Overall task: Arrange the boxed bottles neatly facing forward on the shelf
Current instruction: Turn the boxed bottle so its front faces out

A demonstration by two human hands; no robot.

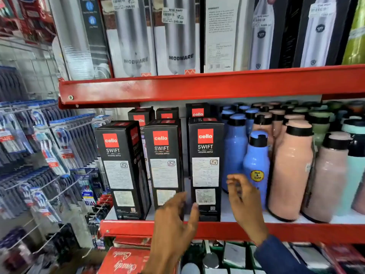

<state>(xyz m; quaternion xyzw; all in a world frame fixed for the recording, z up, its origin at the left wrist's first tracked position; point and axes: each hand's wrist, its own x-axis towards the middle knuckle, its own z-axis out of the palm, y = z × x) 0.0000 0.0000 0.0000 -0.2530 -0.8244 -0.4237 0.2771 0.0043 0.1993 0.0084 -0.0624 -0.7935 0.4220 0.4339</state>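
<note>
Three black boxed bottles stand upright in a front row on the middle shelf [276,229]: a left box [122,167] turned slightly, a middle box [165,163] and a right box [206,165], labels facing me. More black boxes [197,112] stand behind them. My left hand [173,220] hovers with fingers apart in front of the gap between the middle and right boxes, holding nothing. My right hand [245,200] is open just right of the right box, fingers spread, apart from it.
Loose blue bottles [256,165] and pink bottles [290,171] crowd the shelf right of the boxes. Steel-bottle boxes [177,36] fill the upper red shelf [197,86]. Toothbrush packs [49,151] hang on pegs at left. Red tins [126,262] and other goods lie below.
</note>
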